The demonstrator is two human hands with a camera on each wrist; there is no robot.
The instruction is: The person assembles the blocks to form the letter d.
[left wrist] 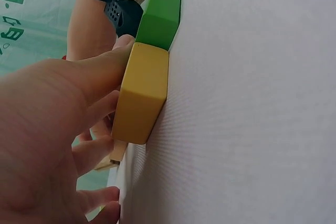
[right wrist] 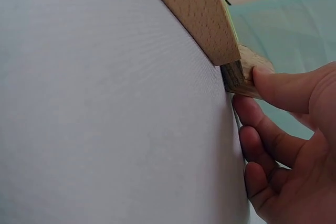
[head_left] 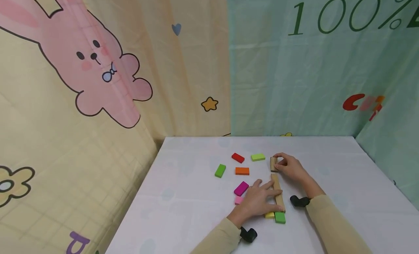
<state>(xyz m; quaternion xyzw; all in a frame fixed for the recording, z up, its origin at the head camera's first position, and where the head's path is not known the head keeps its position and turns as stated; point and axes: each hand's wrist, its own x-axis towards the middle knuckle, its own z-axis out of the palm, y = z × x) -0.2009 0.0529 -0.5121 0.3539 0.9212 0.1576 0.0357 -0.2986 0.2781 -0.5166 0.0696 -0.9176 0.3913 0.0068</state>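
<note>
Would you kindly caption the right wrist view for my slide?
Right hand holds a wooden block near a longer plank.

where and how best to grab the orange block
Probably pinch the orange block from above, mid-length, across its two long sides: it lies flat on the white table, longer than wide, apart from its neighbours.

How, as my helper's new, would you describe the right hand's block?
On the white tabletop, follow the long wooden strip to its far end. Just beyond it, the right hand grips a short block. It's wood-brown, unlike the coloured blocks, and shorter than the strip.
</note>
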